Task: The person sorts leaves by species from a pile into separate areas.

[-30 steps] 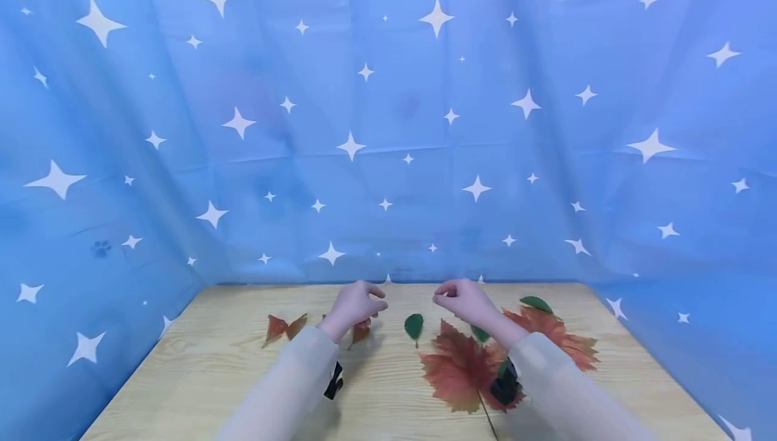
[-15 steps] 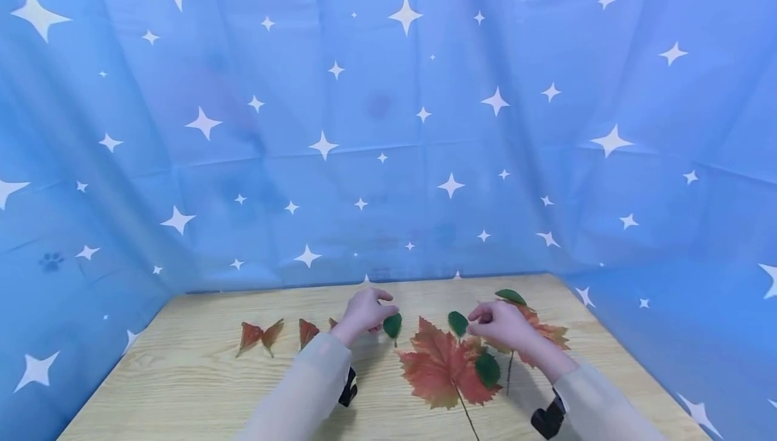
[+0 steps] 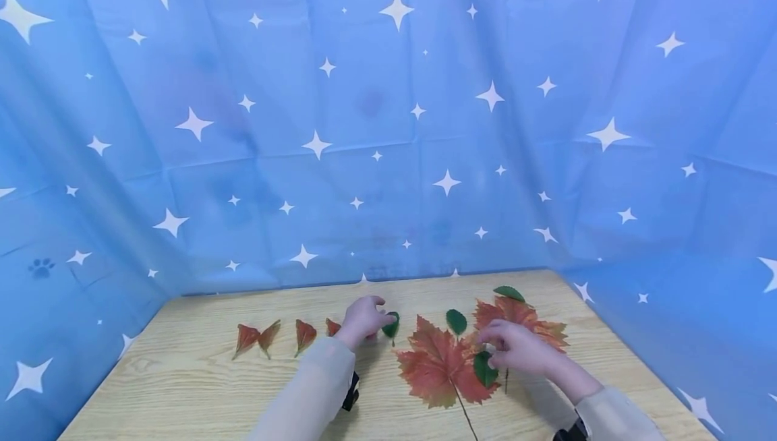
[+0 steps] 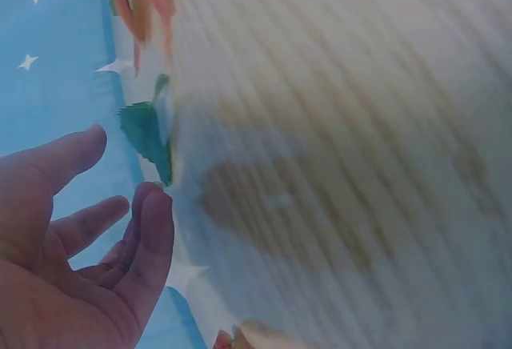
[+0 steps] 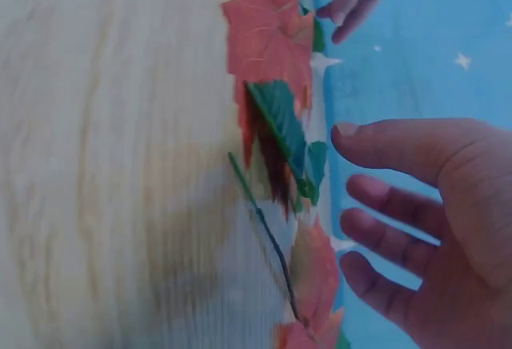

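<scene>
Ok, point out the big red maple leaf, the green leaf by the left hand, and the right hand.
big red maple leaf (image 3: 438, 367), head view, middle of blade.
green leaf (image 3: 392, 324), head view, its centre.
right hand (image 3: 516, 348), head view, back of hand.

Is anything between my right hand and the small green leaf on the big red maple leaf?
Nothing visible: the right hand is right beside the small green leaf, fingers spread and holding nothing.

No legible text, label, brand name or number is found in any view. Only printed motifs are borne by the blue backdrop cloth (image 3: 388, 124): white four-pointed stars (image 3: 396, 9) and one dark paw print (image 3: 40, 267) at the lower left.
</scene>
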A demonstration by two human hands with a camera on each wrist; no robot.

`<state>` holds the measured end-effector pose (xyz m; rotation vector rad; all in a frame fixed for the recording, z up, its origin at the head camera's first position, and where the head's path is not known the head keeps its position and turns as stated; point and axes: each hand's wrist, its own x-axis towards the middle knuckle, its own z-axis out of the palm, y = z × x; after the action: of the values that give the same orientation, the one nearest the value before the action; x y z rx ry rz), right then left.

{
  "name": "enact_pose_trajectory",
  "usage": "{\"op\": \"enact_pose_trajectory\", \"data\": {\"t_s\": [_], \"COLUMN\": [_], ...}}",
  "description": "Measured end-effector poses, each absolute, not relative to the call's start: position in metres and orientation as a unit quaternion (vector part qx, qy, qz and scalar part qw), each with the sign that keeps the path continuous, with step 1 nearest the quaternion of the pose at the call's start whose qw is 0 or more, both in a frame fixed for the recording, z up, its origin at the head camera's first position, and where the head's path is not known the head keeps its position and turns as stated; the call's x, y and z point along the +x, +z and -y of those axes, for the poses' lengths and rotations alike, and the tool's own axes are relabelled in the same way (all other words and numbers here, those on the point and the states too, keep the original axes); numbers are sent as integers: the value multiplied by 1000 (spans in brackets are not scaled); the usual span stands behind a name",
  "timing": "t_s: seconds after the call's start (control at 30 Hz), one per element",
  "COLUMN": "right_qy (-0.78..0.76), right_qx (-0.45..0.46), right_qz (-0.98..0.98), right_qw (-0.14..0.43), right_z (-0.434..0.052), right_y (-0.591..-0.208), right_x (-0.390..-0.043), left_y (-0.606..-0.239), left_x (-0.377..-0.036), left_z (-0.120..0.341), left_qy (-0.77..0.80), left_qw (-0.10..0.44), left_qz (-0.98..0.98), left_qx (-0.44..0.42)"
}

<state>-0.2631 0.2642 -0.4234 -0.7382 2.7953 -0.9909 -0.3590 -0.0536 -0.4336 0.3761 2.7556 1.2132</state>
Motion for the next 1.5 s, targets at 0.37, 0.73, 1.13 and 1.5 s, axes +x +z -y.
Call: {"op": "enact_pose_trajectory", "data": {"t_s": [0.37,0.73,1.13,1.5], "right_qy": [-260,-210,-313,-413], "right_qx": [-288,-293,-245,-206], "right_qz": [-921,-933,-917,-886], "right_qw": [36,17,45,45], "right_z": [-262,-261,-263,-271], "right_y": [-434,-437,-441,-454], "right_x": [-263,-265,-269,-263], "left_y": [-444,-445,-446,-445], "left_x": [-364,-364,-363,-362], "left_z": [46,35,33,37], "left_qy": [358,310,324,332], "left_qw": [35,16,22,6], "left_qz": [-923,-939,-933,-925], "left_qx": [135,147,153,184]}}
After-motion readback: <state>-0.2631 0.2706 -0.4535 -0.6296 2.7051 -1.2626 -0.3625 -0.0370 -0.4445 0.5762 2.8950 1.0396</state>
